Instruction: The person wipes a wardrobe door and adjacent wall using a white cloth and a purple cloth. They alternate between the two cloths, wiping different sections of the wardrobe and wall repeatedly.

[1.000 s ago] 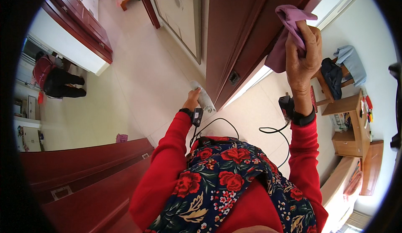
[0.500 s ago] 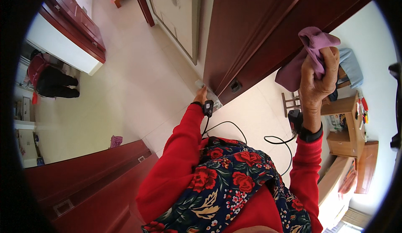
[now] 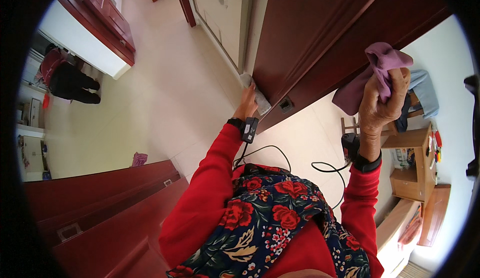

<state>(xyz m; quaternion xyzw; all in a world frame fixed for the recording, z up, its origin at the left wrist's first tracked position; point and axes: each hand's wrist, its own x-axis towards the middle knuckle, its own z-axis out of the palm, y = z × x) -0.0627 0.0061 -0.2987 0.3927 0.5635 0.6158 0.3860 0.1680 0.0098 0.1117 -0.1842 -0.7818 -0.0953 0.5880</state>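
Observation:
My left hand (image 3: 247, 101) is closed around a crumpled grey cloth (image 3: 262, 102), which it presses against the dark red-brown door frame (image 3: 300, 33) near a small metal strike plate (image 3: 286, 104). Folds of a purple cloth (image 3: 351, 92) bunch up in my right hand (image 3: 384, 98), with a loop standing above the fingers. That hand is raised near the right-hand edge of the frame; whether the cloth touches the wood I cannot tell. Black straps with small devices and cables sit on both wrists.
A red-brown door (image 3: 120, 213) stands at lower left, with another purple cloth (image 3: 139, 159) beside its edge. A person (image 3: 70, 78) bends over at far left. A framed picture (image 3: 220, 23) hangs beyond the frame. At right are a wooden cabinet (image 3: 407, 148) and a cloth-draped chair (image 3: 424, 90).
My left hand has shifted up along the frame, and more of the grey cloth shows. The right hand keeps its grip on the purple cloth. The whole view has shifted slightly.

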